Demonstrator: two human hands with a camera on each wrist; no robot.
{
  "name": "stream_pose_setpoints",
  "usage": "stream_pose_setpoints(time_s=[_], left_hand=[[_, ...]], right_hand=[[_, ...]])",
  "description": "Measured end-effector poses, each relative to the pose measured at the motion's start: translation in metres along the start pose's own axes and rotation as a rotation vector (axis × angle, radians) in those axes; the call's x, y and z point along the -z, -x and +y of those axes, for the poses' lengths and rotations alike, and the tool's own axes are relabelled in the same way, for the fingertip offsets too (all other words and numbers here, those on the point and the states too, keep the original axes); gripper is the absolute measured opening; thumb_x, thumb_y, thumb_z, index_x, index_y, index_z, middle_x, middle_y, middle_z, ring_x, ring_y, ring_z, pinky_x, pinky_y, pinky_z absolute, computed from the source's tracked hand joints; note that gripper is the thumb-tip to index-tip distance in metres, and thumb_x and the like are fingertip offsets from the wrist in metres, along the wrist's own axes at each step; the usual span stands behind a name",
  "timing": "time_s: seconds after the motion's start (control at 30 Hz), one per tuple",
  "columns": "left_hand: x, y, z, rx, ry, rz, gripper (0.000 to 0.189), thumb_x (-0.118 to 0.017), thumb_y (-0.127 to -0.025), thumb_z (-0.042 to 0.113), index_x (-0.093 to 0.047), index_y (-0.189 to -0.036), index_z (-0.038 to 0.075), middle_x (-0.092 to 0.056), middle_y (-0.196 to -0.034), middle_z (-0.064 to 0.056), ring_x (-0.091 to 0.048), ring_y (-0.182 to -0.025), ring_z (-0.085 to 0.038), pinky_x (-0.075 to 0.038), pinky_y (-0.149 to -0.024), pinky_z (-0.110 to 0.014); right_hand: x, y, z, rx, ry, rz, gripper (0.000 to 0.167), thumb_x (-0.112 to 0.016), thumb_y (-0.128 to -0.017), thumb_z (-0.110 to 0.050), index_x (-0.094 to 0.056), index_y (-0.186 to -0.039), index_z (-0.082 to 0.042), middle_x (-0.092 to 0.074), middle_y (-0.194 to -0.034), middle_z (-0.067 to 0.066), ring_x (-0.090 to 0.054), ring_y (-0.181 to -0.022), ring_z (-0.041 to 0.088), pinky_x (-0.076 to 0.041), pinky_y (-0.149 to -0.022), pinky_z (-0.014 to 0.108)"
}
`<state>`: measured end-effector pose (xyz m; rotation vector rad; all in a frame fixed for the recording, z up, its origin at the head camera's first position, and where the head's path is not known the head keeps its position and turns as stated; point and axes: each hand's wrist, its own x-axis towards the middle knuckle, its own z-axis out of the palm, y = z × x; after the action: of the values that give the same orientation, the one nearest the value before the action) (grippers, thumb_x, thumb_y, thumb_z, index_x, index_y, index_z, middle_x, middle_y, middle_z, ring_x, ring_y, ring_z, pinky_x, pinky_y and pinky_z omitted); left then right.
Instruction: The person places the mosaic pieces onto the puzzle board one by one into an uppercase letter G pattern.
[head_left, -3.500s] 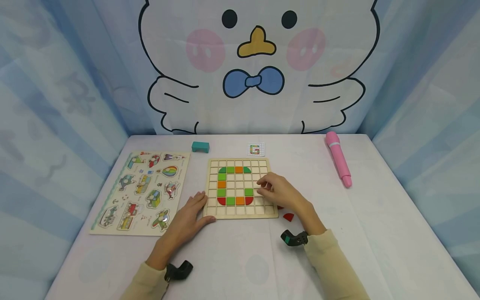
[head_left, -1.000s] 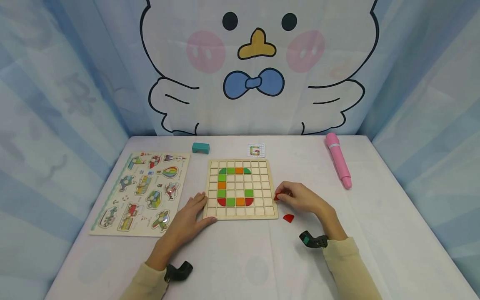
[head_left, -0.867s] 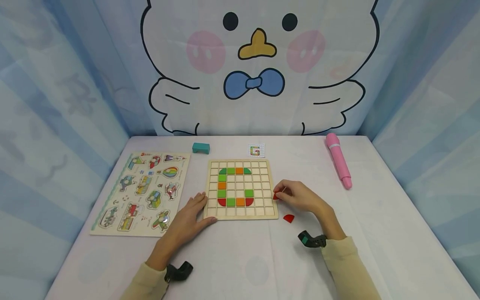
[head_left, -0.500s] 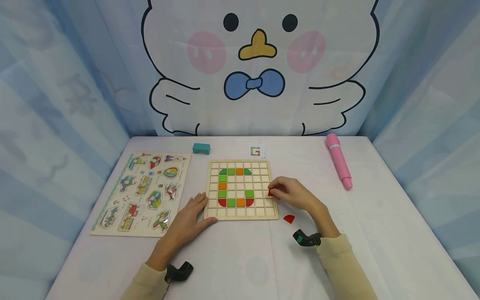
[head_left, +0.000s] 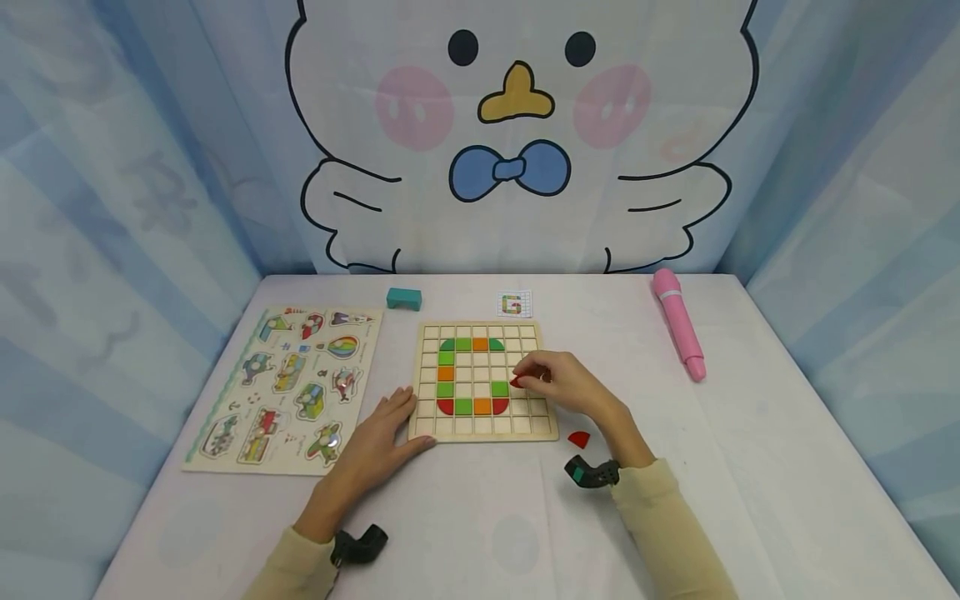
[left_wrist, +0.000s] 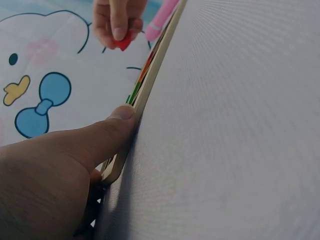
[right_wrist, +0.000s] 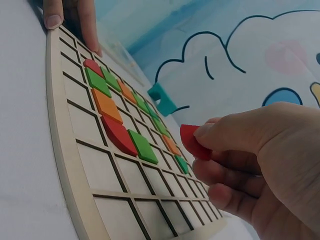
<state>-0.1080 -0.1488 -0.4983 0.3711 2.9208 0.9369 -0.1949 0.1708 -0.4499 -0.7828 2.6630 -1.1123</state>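
Between thumb and fingers, my right hand (head_left: pixel 564 383) pinches a red quarter-round tile (right_wrist: pixel 194 142), held above the right part of a wooden grid board (head_left: pixel 480 432). Green, orange and red tiles sit in the board's squares in a C-like outline; a green tile (right_wrist: pixel 143 146) ends it at the lower right. My left hand (head_left: pixel 377 450) rests at the board's left edge, fingers extended, its thumb (left_wrist: pixel 117 125) against the rim. A second red quarter-round tile (head_left: pixel 578 439) lies on the cloth off the board's lower right corner.
Behind the board lies a small pattern card (head_left: pixel 514 304) with a G shape. A teal block (head_left: pixel 404 299) is at the back, a picture puzzle board (head_left: pixel 225 400) on the left. The pink microphone-like stick (head_left: pixel 679 325) lies at the right.
My right hand moved from the board over to the cloth at its right, took up a red quarter-round tile, and brought it leftward back over the board. The left hand stayed in place.
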Motion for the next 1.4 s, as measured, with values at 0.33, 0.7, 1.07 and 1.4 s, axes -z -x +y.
stream_pose_setpoints(time_s=[0.33, 0.7, 1.07, 1.4], left_hand=[[0.000, 0.000, 0.001, -0.008, -0.004, 0.001, 0.082, -0.072, -0.089, 0.050, -0.044, -0.150, 0.004, -0.036, -0.162, -0.012, -0.029, -0.153, -0.032, -0.027, -0.125, -0.051], [0.000, 0.000, 0.000, -0.014, -0.002, 0.009, 0.081, -0.072, -0.089, 0.050, -0.045, -0.150, 0.003, -0.037, -0.161, -0.013, -0.030, -0.152, -0.032, -0.028, -0.125, -0.051], [-0.001, 0.000, -0.001, -0.002, -0.001, -0.001, 0.082, -0.071, -0.089, 0.052, -0.044, -0.151, 0.005, -0.036, -0.162, -0.012, -0.029, -0.153, -0.033, -0.028, -0.125, -0.051], [-0.001, 0.000, 0.000, 0.011, 0.001, -0.008, 0.082, -0.070, -0.090, 0.052, -0.043, -0.151, 0.005, -0.036, -0.162, -0.011, -0.028, -0.153, -0.033, -0.029, -0.125, -0.052]], right_hand=[[-0.014, -0.015, -0.005, 0.044, 0.011, -0.002, 0.025, -0.061, -0.099, -0.010, -0.068, -0.122, -0.003, -0.062, -0.102, 0.006, -0.052, -0.085, 0.014, -0.048, -0.073, 0.020], [-0.027, -0.027, -0.007, 0.072, 0.025, 0.008, 0.025, -0.054, -0.103, -0.012, -0.065, -0.125, -0.008, -0.059, -0.105, 0.006, -0.050, -0.088, 0.015, -0.048, -0.076, 0.025], [-0.040, -0.037, -0.010, -0.024, 0.005, 0.074, 0.018, -0.065, -0.098, -0.015, -0.069, -0.114, -0.009, -0.070, -0.100, 0.002, -0.056, -0.083, 0.014, -0.051, -0.072, 0.024], [-0.050, -0.038, -0.007, -0.069, 0.042, 0.096, 0.016, -0.069, -0.096, -0.019, -0.072, -0.110, -0.012, -0.071, -0.095, 0.001, -0.055, -0.074, 0.011, -0.049, -0.064, 0.020]])
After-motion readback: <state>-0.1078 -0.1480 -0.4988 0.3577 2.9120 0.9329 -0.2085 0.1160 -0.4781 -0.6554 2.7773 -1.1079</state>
